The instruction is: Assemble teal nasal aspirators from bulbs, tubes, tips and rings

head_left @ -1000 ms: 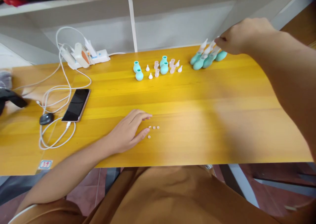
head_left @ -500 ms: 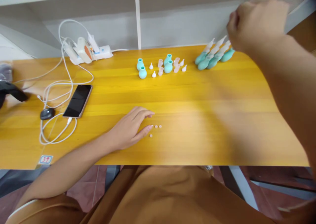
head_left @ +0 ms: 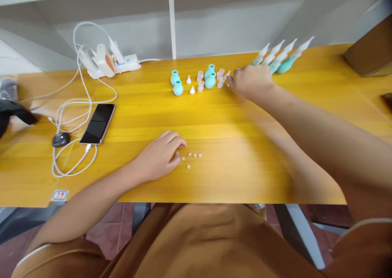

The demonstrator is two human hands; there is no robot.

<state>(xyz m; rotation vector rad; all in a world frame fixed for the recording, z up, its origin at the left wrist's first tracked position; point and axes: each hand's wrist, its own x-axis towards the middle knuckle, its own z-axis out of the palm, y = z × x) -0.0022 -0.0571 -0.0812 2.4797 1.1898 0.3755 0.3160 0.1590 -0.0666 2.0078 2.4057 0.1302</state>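
Note:
My left hand (head_left: 161, 155) lies on the wooden table with thumb and index finger apart, holding nothing. Several tiny pale pink discs (head_left: 194, 155) lie by its fingertips. Farther back, my right hand (head_left: 252, 82) is curled, its fingertips down at a small white nozzle tip (head_left: 227, 74); what they hold, if anything, is hidden. To the left of it stand clear pinkish cups (head_left: 200, 86), turquoise rubber bulbs (head_left: 210, 81) with open necks, and white nozzle tips (head_left: 192, 90). Behind the right hand, several turquoise bulbs with long white nozzles (head_left: 286, 65) lie in a slanted row, partly covered.
A phone (head_left: 98, 124) on a white cable (head_left: 73, 174) lies at left, beside a small black oval object (head_left: 61, 139). A power strip (head_left: 130, 63) with plugs stands against the back panel. A brown box (head_left: 370, 45) is at far right. A numbered label (head_left: 60, 195) marks the front edge.
My right hand has come down and left from above the nozzled bulbs to the small white tips. My left hand has drawn back slightly left, uncovering more discs.

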